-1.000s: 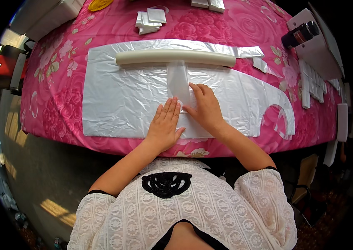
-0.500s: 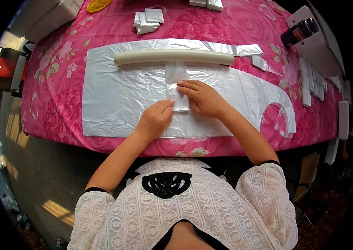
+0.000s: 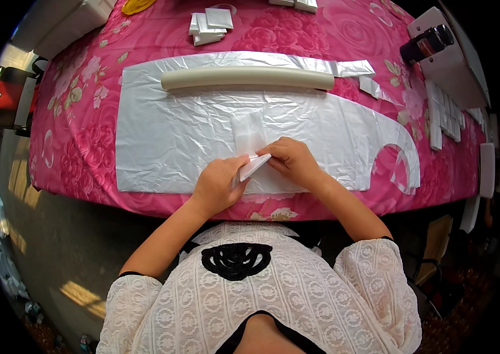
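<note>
A narrow strip of folded white plastic film (image 3: pixel 247 131) lies partly on a large flat plastic sheet (image 3: pixel 173 135); its near end is lifted and doubled over between my hands. My left hand (image 3: pixel 219 182) pinches the left side of that folded end, thumb below and fingers on top. At the fold's right corner, my right hand (image 3: pixel 292 160) grips the film between thumb and fingertips. Just beyond, a long cream-coloured tube (image 3: pixel 247 78) rests across the far part of the sheet. A cut-out loop shows at the sheet's right end.
A pink floral cloth (image 3: pixel 85 159) covers the table. Small folded white packets (image 3: pixel 208 26) are stacked at the back. At the right stand a dark bottle (image 3: pixel 426 44), a white box (image 3: pixel 456 65) and folded strips (image 3: pixel 443 115). White bins (image 3: pixel 70 26) occupy the back left.
Both hands have drawn nearer my body. The strip's near end, flat before, is now raised and folded between my fingers, and its far end has slid away from the tube.
</note>
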The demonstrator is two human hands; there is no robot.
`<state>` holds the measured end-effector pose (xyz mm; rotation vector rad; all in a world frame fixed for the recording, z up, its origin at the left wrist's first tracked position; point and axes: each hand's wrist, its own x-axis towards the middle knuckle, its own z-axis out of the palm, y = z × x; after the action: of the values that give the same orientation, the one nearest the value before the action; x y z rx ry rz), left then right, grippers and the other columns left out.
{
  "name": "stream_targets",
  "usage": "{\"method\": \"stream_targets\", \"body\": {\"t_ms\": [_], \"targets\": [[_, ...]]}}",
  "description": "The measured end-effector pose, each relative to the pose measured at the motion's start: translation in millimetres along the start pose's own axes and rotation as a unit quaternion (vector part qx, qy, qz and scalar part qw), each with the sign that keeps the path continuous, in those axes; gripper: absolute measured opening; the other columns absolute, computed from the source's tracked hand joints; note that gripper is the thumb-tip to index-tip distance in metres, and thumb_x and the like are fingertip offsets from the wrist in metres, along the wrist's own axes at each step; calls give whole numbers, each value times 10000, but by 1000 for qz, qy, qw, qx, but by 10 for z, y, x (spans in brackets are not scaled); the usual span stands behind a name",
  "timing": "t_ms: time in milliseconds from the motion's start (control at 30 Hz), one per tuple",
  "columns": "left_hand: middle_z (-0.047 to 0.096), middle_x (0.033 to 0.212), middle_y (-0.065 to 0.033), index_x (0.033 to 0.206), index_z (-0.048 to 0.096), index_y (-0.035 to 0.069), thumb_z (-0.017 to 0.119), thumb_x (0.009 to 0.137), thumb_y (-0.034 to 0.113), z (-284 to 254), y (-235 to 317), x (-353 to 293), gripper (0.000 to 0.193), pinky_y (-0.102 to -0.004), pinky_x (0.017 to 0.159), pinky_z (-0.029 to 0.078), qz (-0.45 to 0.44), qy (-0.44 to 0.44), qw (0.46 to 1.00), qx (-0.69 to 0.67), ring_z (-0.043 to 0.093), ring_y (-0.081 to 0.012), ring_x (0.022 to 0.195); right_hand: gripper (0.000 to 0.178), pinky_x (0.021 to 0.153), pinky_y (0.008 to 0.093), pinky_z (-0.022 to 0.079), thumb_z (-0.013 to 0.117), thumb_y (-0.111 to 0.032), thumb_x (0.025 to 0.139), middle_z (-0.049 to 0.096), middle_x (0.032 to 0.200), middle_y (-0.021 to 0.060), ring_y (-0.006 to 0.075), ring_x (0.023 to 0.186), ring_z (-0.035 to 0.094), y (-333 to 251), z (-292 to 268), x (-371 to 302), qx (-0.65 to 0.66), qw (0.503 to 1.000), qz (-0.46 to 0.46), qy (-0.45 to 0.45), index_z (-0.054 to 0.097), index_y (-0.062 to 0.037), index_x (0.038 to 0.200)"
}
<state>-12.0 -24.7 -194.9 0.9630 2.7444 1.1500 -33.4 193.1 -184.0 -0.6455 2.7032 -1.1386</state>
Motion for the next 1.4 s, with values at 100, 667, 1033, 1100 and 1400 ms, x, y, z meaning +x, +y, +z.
{"method": "stream_targets", "body": {"t_ms": [100, 667, 1033, 1100, 1400], "targets": [[637, 858, -121, 1162, 471, -43, 665, 750, 138, 72, 28, 96, 490, -314, 643, 480, -166, 34, 983, -72, 626, -238, 723, 157, 604, 301, 466, 598, -173, 790, 646, 716, 89, 226, 646, 602, -84, -12, 145, 69, 984, 161, 2, 666, -33, 808], [234, 1415, -208, 1357, 220, -49, 619, 758, 322, 262, 39, 472, 810, -437, 1073, 183, -15, 7, 988, 153, 218, -319, 1328, 284, 560, 310, 479, 580, -251, 741, 614, 556, 101, 187, 520, 612, 36, -116, 544, 111, 936, 315, -115, 655, 10, 657], [86, 1460, -199, 1386, 96, -48, 589, 694, 570, 331, -69, 415, 1050, -427, 1102, 30, -63, -42, 983, 169, 62, -288, 1369, 279, 692, 352, 465, 699, -211, 678, 634, 740, 90, 234, 731, 616, -314, -195, 310, -224, 950, 209, -53, 640, -30, 882], [78, 1457, -206, 1391, 97, -33, 615, 698, 534, 299, -35, 369, 1034, -425, 1101, 27, -37, 10, 988, 149, 65, -290, 1366, 333, 847, 414, 388, 675, -202, 700, 622, 888, 109, 261, 891, 579, -322, -178, 271, -268, 955, 125, -34, 602, -26, 973], [632, 981, -114, 1074, 550, -46, 490, 909, 121, -287, 84, -866, 242, -251, 776, 490, -360, 13, 824, -437, 613, -141, 859, 567, 1072, 462, 147, 490, -355, 856, 281, 1395, 210, 336, 1317, 221, -164, 540, 559, -188, 979, -77, 13, 380, -30, 1307]]}}
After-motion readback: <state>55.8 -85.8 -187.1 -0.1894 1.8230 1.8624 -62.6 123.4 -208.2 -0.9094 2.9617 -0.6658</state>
